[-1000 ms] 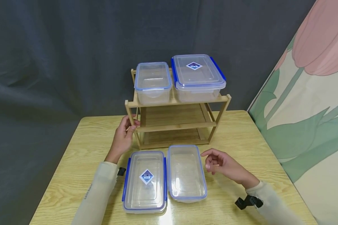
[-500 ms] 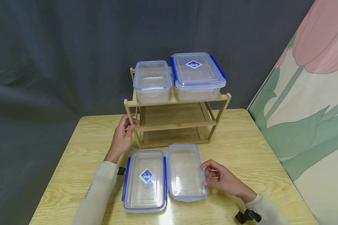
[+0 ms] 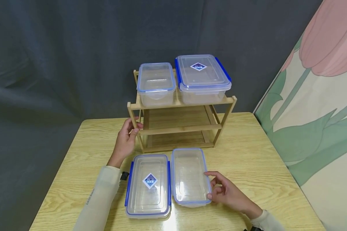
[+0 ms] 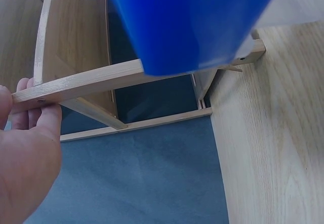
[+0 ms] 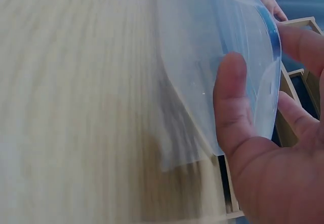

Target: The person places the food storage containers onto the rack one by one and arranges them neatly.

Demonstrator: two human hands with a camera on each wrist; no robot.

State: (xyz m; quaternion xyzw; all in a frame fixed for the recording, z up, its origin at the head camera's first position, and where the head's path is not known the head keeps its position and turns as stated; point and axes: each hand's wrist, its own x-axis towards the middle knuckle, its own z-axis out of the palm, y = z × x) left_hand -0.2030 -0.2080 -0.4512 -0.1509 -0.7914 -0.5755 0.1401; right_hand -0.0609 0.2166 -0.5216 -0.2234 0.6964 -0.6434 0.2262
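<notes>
My left hand [image 3: 125,141] grips the front left leg of a wooden rack [image 3: 180,129]; in the left wrist view its thumb and fingers [image 4: 50,120] lie on either side of the slat. At the right, my right hand [image 3: 226,194] touches the right side of a clear food container [image 3: 191,176] with a thin blue rim, standing on the table. Thumb and index finger are spread along that rim; the right wrist view shows the thumb [image 5: 232,102] in front of the clear wall. Beside it lies a container with a blue-clipped lid [image 3: 150,202] and diamond label.
On the rack's top shelf stand a smaller clear container [image 3: 156,78] and a larger lidded one [image 3: 203,77] with blue clips. A dark curtain [image 3: 75,57] hangs behind the wooden table [image 3: 248,144]. A tulip-patterned cloth [image 3: 321,128] hangs at the right.
My right hand has moved toward me and left, from beside the rimmed container to its right edge near the front corner. The left hand keeps its hold on the rack.
</notes>
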